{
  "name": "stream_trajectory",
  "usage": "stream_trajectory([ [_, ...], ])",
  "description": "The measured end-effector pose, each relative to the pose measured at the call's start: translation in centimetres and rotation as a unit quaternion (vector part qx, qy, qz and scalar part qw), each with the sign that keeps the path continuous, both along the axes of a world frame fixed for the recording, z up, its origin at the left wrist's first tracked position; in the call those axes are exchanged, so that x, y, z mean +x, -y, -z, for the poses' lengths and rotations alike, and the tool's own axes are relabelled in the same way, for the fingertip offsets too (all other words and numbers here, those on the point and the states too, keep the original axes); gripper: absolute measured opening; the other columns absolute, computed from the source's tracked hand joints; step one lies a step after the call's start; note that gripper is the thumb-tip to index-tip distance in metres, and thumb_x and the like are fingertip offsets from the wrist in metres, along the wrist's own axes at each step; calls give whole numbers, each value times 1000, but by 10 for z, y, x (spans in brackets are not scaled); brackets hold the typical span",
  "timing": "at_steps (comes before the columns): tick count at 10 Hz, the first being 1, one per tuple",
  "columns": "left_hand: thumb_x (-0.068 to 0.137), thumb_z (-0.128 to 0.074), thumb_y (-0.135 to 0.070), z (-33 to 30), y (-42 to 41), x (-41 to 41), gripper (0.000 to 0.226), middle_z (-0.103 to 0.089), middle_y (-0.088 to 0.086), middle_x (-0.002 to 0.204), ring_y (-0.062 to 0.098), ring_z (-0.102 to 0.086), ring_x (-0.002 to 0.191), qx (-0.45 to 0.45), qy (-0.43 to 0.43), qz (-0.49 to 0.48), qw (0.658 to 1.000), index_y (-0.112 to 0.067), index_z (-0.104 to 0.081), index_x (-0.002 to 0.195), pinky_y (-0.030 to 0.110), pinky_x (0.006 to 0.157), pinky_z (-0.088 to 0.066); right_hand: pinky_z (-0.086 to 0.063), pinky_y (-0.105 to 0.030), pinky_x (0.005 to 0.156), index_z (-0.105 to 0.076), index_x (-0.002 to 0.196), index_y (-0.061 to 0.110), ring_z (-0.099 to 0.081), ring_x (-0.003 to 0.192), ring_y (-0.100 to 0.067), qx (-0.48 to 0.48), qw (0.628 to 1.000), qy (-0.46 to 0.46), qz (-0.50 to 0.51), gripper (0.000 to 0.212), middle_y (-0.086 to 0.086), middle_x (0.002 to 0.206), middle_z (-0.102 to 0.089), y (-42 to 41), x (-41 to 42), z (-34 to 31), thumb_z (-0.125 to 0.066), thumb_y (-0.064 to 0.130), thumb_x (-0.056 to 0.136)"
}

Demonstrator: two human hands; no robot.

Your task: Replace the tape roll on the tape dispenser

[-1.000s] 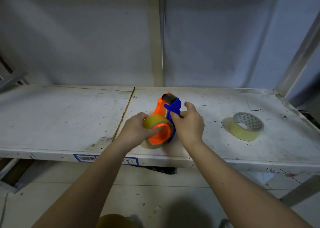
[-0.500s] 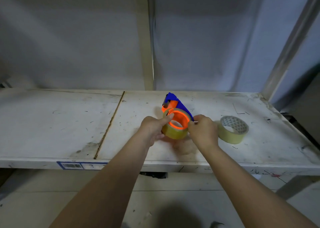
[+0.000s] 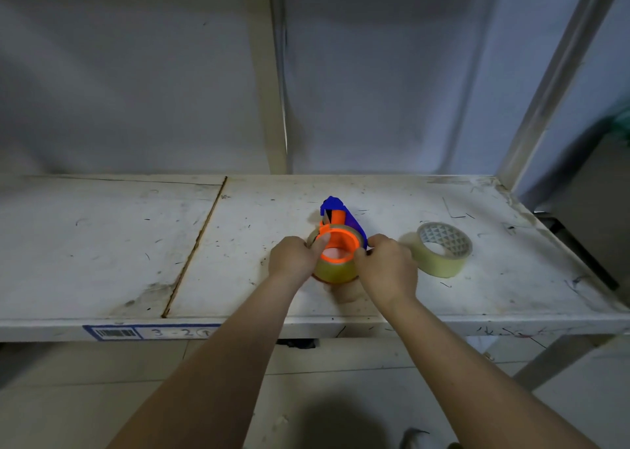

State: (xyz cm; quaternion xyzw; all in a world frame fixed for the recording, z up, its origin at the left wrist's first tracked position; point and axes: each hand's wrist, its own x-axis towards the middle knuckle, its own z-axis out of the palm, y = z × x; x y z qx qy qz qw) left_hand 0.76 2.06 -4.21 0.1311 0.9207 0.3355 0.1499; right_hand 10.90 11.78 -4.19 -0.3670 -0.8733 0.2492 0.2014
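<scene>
Two hands meet on the dispenser (image 3: pixel 341 218), which lies on its side near the front of the counter (image 3: pixel 102 244) with the orange hub facing up. The roll (image 3: pixel 335 271) sits on that hub directly between the hands, its axis roughly upright and tipped toward the camera. The left hand (image 3: pixel 293 261) is curled against the roll's left wall with its thumb on the hub rim; the right hand (image 3: pixel 388 269) pinches the right edge, though whether it grips the roll or the blue frame I cannot tell. Both are equally near, so the roll would come off upward along the hub, I judge. A second roll (image 3: pixel 441 249) lies flat just right of the right hand. The counter is white, scuffed and seamed, backed by a grey wall.
</scene>
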Motion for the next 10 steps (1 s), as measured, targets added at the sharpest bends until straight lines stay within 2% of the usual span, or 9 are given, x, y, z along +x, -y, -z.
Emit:
stream_trajectory([
  [1, 87, -45, -63, 3, -1, 1, 63, -63, 16, 84, 33, -60, 85, -7, -33, -3, 999, -3, -59, 84, 29, 53, -32, -44, -30, 60, -64, 95, 9, -59, 77, -29, 25, 1000, 15, -9, 29, -13, 93, -69, 0, 6, -3, -47, 32, 91],
  [2, 87, -50, -60, 0, -2, 5, 68, -54, 19, 124, 33, -57, 107, 13, -58, -32, 998, -3, -49, 125, 32, 69, -39, -46, -38, 69, -58, 118, 9, -61, 92, -37, 73, 996, -2, 53, 34, -17, 120, -55, -11, 16, -14, -47, 31, 94],
  [3, 90, -54, -50, -9, -6, 14, 60, -48, 16, 129, 32, -55, 111, 17, -97, -26, 995, -10, -44, 133, 34, 77, -46, -40, -36, 65, -46, 128, 5, -61, 94, -39, 62, 989, 55, 121, 37, -20, 131, -43, -34, 27, -21, -47, 17, 93],
  [4, 90, -56, -45, -12, -13, 20, 53, -49, 13, 127, 29, -55, 111, 16, -126, -18, 992, -15, -46, 132, 36, 85, -51, -41, -34, 67, -47, 130, 1, -61, 100, -38, 30, 981, 148, 118, 41, -22, 128, -51, -52, 35, -14, -45, 5, 89],
  [5, 89, -57, -43, -12, -17, 26, 52, -50, 11, 125, 29, -53, 112, 4, -136, -9, 991, -16, -47, 133, 38, 88, -51, -45, -32, 68, -55, 122, 4, -63, 97, -38, 39, 985, 141, 87, 35, -20, 112, -64, -51, 37, -4, -44, 1, 89],
  [7, 89, -57, -40, -11, -14, 27, 51, -50, 12, 125, 28, -53, 111, -21, -129, -6, 991, -13, -46, 131, 37, 85, -51, -51, -36, 75, -59, 120, 10, -63, 97, -38, 73, 991, 109, -7, 36, -18, 112, -66, -34, 21, 4, -45, 3, 87],
  [8, 89, -58, -40, -13, -12, 27, 52, -50, 12, 126, 29, -55, 109, -24, -119, 1, 993, -13, -45, 131, 37, 84, -52, -51, -39, 79, -57, 124, 11, -62, 101, -36, 73, 992, 98, -21, 40, -16, 120, -63, -30, 18, 3, -46, 1, 87],
  [9, 90, -56, -38, -21, -7, 31, 52, -49, 13, 128, 30, -55, 110, -22, -99, 9, 995, -11, -43, 133, 37, 84, -52, -50, -41, 85, -47, 134, 11, -58, 110, -37, 62, 995, 74, -13, 48, -14, 138, -50, -29, 23, -6, -50, 3, 88],
  [10, 92, -54, -36, -33, 2, 33, 53, -47, 15, 131, 31, -55, 112, -9, -92, 5, 996, -9, -40, 135, 37, 85, -50, -50, -38, 79, -44, 136, 13, -59, 106, -35, 63, 997, 23, 33, 46, -14, 137, -47, -32, 34, -22, -50, 9, 91],
])
